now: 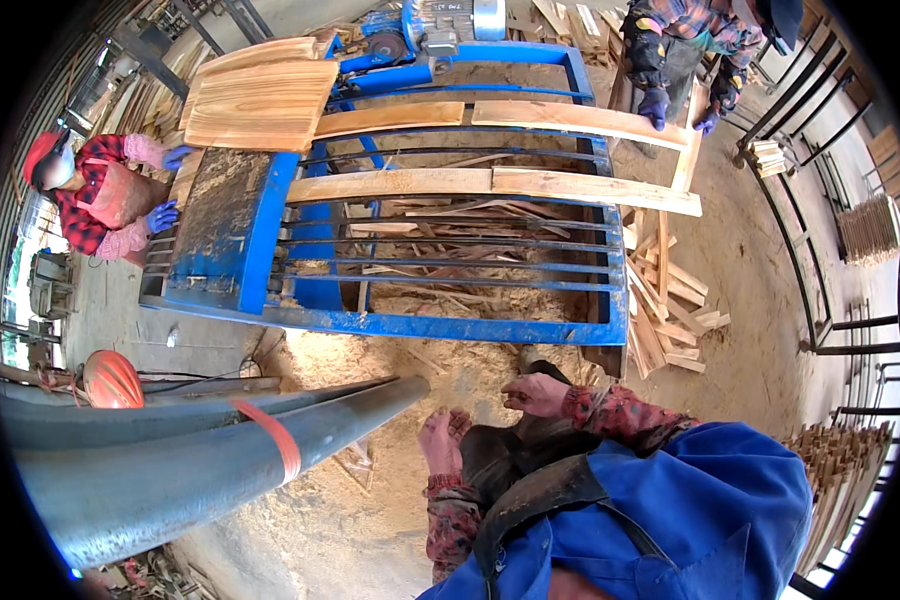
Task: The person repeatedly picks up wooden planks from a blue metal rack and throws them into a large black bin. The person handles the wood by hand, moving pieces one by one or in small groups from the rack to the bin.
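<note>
Nearest, the person sits with both hands above the knees in dark trousers (490, 462). The left hand (441, 441) is loosely curled near the free end of a long grey metal pipe (355, 425), apart from it. The right hand (538, 394) hangs over the other knee, fingers bent, just short of the near edge of the blue steel machine frame (440, 328). Nothing shows in either grip; how far each is closed cannot be told. An orange band (270, 440) circles the pipe, perhaps as a tie.

Beyond, dark parallel metal rails (450, 240) run between the frame's left and right ends, their gaps probably letting scrap drop; thin wooden offcuts (470, 215) lie beneath. Farther across, long pale wooden boards (590, 187) lie in two rows along the rails, laid roughly end to end, seemingly to keep them straight. Their right ends overhang the frame's right edge, likely for easy grasping: a co-worker's purple-gloved hand (654, 108) rests on the farther one. At the far left corner, wide brown wooden panels (260, 105) are piled near a blue motor (450, 20) at the far edge.
</note>
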`<state>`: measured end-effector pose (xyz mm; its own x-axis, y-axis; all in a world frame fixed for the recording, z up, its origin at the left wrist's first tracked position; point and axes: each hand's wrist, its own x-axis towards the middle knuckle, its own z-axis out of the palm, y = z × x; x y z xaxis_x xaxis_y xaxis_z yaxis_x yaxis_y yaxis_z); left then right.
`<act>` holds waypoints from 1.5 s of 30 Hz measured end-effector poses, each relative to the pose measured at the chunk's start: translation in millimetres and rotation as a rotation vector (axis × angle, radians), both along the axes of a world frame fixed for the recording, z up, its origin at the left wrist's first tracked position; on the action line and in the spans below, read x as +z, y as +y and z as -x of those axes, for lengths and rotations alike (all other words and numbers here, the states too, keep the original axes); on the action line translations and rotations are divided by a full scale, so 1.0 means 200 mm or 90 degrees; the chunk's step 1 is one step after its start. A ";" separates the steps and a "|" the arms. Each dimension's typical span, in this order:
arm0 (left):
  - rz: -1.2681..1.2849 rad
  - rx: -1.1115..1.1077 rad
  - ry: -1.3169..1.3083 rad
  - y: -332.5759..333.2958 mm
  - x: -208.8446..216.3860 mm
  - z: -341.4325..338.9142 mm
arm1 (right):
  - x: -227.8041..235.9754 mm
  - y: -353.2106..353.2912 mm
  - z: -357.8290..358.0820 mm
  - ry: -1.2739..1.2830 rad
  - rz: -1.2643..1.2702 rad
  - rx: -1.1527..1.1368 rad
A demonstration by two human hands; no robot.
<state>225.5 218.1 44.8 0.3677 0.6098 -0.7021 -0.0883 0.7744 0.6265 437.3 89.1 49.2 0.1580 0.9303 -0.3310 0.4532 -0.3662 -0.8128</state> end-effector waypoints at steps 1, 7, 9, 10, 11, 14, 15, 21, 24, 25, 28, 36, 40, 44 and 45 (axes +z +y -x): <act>-0.012 -0.004 -0.008 0.02 0.01 -0.06 | 0.00 0.00 -0.04 -0.010 -0.055 -0.017; -0.060 0.007 0.021 0.19 0.04 -0.21 | 0.08 -0.02 -0.22 -0.017 -0.086 -0.058; -0.040 0.014 0.027 0.26 0.05 -0.25 | 0.08 -0.04 -0.24 -0.038 -0.101 -0.108; -0.031 0.017 0.031 0.30 0.04 -0.26 | 0.08 -0.05 -0.26 -0.048 -0.107 -0.146; -0.034 -0.009 -0.009 0.35 0.00 -0.25 | 0.08 -0.07 -0.27 -0.058 -0.115 -0.176; -0.020 -0.053 -0.032 0.49 -0.06 -0.27 | 0.15 -0.10 -0.26 -0.093 -0.137 -0.284; -0.029 -0.065 -0.028 0.54 -0.08 -0.27 | 0.19 -0.11 -0.25 -0.099 -0.136 -0.318; -0.027 -0.110 -0.019 0.68 -0.02 -0.29 | 0.16 -0.14 -0.22 -0.069 -0.158 -0.506; -0.042 -0.144 -0.002 0.74 -0.01 -0.27 | 0.16 -0.10 -0.21 -0.069 -0.134 -0.564; -0.046 -0.157 0.007 0.76 -0.01 -0.25 | 0.15 -0.09 -0.21 -0.062 -0.132 -0.581; -0.044 -0.167 0.027 0.78 0.01 -0.27 | 0.09 -0.07 -0.22 -0.083 -0.131 -0.623; -0.023 -0.205 -0.008 0.79 0.01 -0.29 | 0.14 -0.05 -0.23 -0.022 -0.118 -0.670; -0.024 -0.204 0.003 0.76 0.04 -0.29 | 0.09 -0.07 -0.23 -0.014 -0.122 -0.686; -0.004 -0.162 -0.006 0.82 0.00 -0.26 | 0.09 -0.07 -0.23 -0.047 -0.128 -0.678; -0.004 -0.145 -0.006 0.84 -0.01 -0.25 | 0.08 -0.07 -0.23 -0.067 -0.136 -0.673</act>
